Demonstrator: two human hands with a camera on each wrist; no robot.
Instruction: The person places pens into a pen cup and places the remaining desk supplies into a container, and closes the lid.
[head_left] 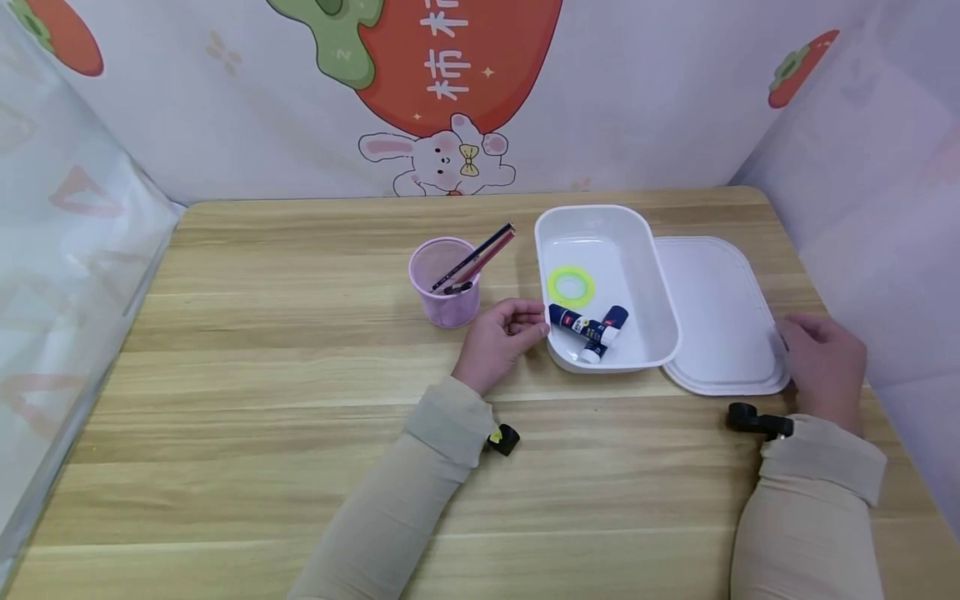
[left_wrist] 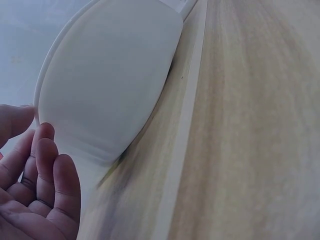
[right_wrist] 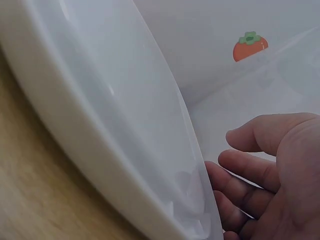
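A white plastic box (head_left: 663,287) holds two dark blue glue sticks (head_left: 573,323) lying crossed and a roll of tape (head_left: 570,286) with a yellow-green rim. My left hand (head_left: 497,343) is at the box's left side. Its thumb and fingertips meet at the rim in the left wrist view. Just right of the box lies a flat white lid (head_left: 720,308), its left edge against or under the box. Beside the lid's right edge is my right hand (head_left: 825,358). In the right wrist view its fingertips go behind that edge, while the thumb stays apart from it.
A pink mesh pen cup (head_left: 450,312) with several pencils (head_left: 480,254) stands left of the box, close to my left hand. The wooden table (head_left: 262,375) meets a printed white curtain (head_left: 637,108) at the back and sides.
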